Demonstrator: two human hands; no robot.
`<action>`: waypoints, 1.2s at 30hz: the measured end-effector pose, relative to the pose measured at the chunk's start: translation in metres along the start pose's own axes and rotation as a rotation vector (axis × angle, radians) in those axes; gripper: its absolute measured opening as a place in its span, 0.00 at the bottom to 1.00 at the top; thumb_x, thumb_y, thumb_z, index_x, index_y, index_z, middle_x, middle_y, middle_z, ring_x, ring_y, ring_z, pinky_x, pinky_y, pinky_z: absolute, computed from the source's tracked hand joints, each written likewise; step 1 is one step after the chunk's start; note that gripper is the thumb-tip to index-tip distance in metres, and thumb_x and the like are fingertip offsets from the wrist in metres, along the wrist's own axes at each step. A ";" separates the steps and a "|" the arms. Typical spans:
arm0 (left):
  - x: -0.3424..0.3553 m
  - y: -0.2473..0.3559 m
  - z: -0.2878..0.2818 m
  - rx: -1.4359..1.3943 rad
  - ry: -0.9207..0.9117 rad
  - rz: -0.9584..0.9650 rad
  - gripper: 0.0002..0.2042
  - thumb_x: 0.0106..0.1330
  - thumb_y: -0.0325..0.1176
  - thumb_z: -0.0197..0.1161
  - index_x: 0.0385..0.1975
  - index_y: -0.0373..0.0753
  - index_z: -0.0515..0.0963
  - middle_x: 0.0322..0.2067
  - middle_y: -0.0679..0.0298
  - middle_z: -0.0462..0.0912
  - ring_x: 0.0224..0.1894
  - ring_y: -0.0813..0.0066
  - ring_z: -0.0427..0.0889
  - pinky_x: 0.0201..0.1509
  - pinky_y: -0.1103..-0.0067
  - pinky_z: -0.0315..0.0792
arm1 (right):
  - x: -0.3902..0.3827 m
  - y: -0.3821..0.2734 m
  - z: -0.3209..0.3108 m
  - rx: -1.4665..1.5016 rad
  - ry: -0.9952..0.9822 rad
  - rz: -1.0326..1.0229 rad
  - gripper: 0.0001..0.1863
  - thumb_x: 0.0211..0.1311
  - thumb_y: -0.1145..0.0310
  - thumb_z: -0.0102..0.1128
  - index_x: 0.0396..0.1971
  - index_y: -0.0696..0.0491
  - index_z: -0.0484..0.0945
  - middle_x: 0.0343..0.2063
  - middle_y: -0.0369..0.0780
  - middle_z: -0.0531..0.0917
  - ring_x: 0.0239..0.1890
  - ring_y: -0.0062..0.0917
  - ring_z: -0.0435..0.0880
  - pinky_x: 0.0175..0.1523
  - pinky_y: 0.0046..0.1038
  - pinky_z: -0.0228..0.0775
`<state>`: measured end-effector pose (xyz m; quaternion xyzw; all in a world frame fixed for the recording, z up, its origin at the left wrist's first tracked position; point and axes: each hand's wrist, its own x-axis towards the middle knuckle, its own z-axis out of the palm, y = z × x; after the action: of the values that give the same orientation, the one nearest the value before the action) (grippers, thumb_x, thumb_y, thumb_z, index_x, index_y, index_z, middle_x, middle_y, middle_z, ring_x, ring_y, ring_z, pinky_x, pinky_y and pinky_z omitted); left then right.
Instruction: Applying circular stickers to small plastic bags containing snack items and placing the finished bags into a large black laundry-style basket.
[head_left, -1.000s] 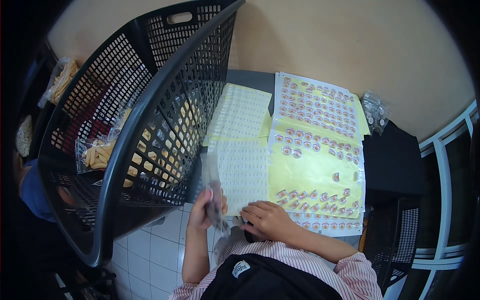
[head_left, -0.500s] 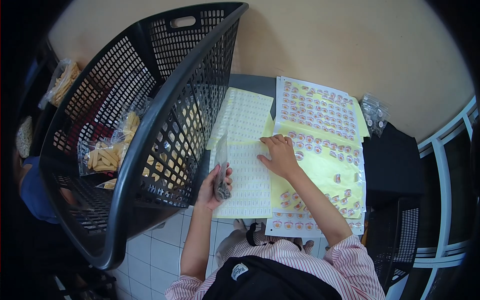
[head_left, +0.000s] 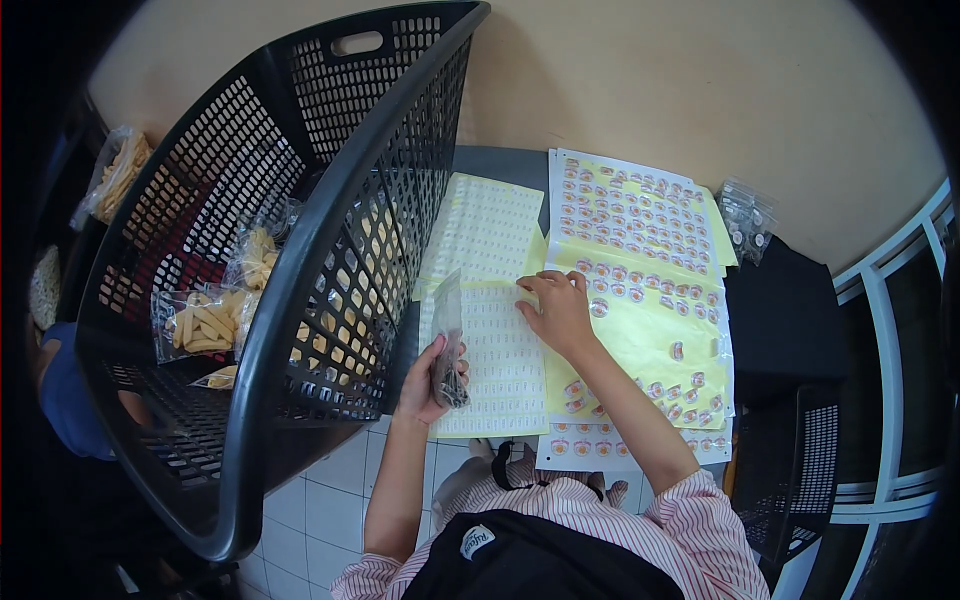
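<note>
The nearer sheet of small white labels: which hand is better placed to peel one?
Likely the right hand: its fingertips are at the sheet, while the left hand holds a clear bag.

A transparent bag (dark contents gather at its near end) is held over a flat, pale label sheet.
</note>
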<state>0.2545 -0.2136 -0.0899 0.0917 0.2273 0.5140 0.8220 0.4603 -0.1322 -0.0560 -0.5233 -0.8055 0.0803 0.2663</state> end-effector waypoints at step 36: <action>0.017 -0.031 0.105 0.984 -0.020 0.540 0.09 0.62 0.27 0.51 0.41 0.34 0.65 0.35 0.64 0.73 0.39 0.82 0.72 0.40 0.85 0.69 | -0.028 0.003 -0.109 0.920 0.211 0.098 0.03 0.51 0.76 0.54 0.27 0.57 0.73 0.24 0.35 0.75 0.28 0.16 0.72 0.33 0.17 0.63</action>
<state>0.3355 -0.2037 -0.0142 0.5241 0.4008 0.5389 0.5237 0.5271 -0.1714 0.0252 -0.3937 -0.6291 0.3878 0.5467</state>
